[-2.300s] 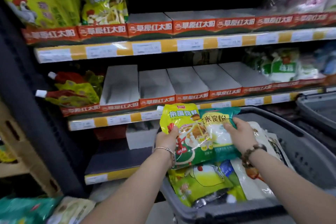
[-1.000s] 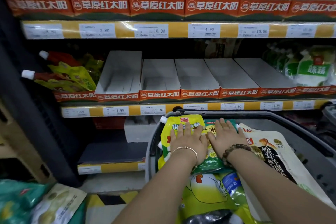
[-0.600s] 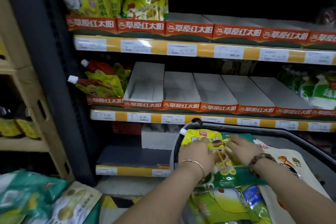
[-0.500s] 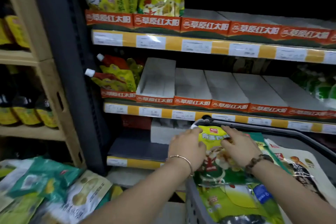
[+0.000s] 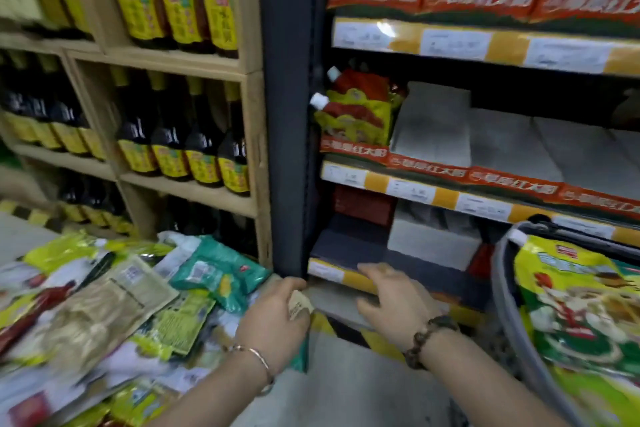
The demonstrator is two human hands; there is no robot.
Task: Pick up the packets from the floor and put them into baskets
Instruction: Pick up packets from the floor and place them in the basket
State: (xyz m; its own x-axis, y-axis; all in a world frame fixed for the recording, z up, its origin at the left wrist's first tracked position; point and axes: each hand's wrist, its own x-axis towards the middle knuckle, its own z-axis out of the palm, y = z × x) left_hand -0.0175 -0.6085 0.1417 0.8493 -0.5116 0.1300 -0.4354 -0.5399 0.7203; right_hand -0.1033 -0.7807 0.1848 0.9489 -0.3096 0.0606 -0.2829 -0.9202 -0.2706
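Floor packets now under hands.

Before you: two hands, one basket, two spouted pouches on a shelf; the floor packets blur beyond counting.

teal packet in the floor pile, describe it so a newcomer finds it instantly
Start at the dark shelf upright in mid-frame and drop to the floor. At its foot, the heap of packets spreads leftward. The teal packet lies on the heap's near-upright edge, just left of the left hand: the heap's only teal-green bag among yellow, white and beige ones.
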